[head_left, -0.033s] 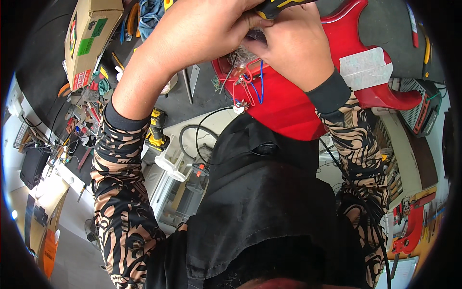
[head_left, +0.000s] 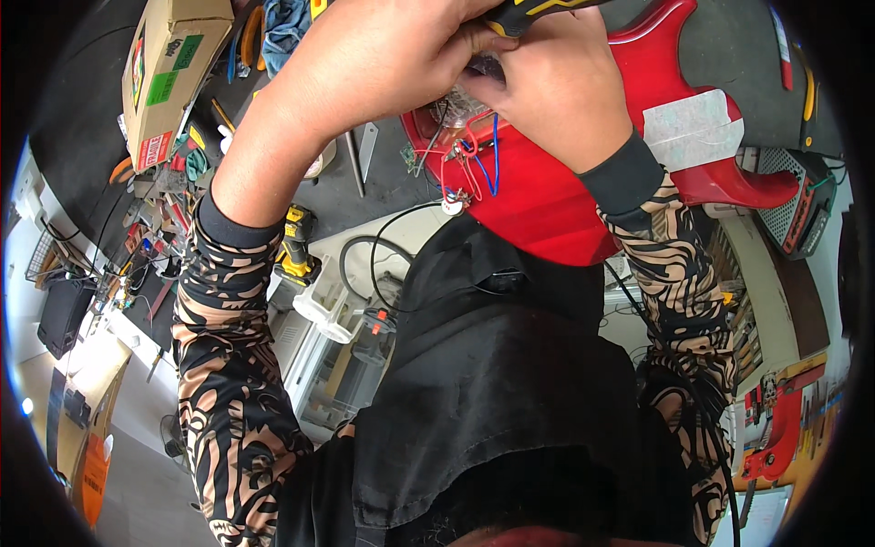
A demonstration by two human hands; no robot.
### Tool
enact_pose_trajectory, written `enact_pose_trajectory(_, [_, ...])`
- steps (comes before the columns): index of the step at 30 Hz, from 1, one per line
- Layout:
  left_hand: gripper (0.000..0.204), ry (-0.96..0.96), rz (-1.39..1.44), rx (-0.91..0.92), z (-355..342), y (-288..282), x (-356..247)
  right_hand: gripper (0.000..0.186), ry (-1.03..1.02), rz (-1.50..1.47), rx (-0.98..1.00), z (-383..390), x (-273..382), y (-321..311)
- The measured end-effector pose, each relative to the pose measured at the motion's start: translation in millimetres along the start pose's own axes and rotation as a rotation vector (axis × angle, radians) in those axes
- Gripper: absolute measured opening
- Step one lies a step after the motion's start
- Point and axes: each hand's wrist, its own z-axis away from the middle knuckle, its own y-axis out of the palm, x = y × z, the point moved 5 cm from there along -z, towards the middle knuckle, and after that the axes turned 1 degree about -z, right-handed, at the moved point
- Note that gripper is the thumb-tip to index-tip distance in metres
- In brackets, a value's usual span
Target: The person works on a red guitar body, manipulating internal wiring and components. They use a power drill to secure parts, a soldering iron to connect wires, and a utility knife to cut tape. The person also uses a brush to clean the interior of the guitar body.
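The left hand [head_left: 415, 47] and right hand [head_left: 567, 96] crowd the far black-and-yellow tool [head_left: 518, 16], grips impossible to tell, and a slip could snag the nearer blue wire [head_left: 497, 159].

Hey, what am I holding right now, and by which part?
Your left grip seems to hold a black-and-yellow tool near its lower end; the exact hold is hidden. Whether your right grip holds anything can't be told.
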Motion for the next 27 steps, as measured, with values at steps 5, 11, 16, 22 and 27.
enact_pose_trajectory(5, [0.023, 0.020, 0.031, -0.007, 0, 0, 0, 0.029, 0.007, 0.022, 0.012, 0, 0, 1])
enact_pose_trajectory(11, [0.023, 0.056, 0.052, -0.022, -1, -2, -3, 0.024, -0.092, 0.177, -0.053, 4, -3, 8])
enact_pose_trajectory(16, [0.031, 0.096, 0.154, -0.310, 21, -28, -2, 0.028, -0.061, 0.216, 0.014, -5, 4, -5])
enact_pose_trajectory(22, [0.030, -0.158, 0.561, -0.604, 65, -41, 9, 0.031, 0.007, 0.051, 0.042, -8, 3, -8])
enact_pose_trajectory(27, [0.035, -0.148, 0.594, -0.476, 102, -23, 6, 0.029, -0.028, 0.069, 0.021, -6, 2, -7])
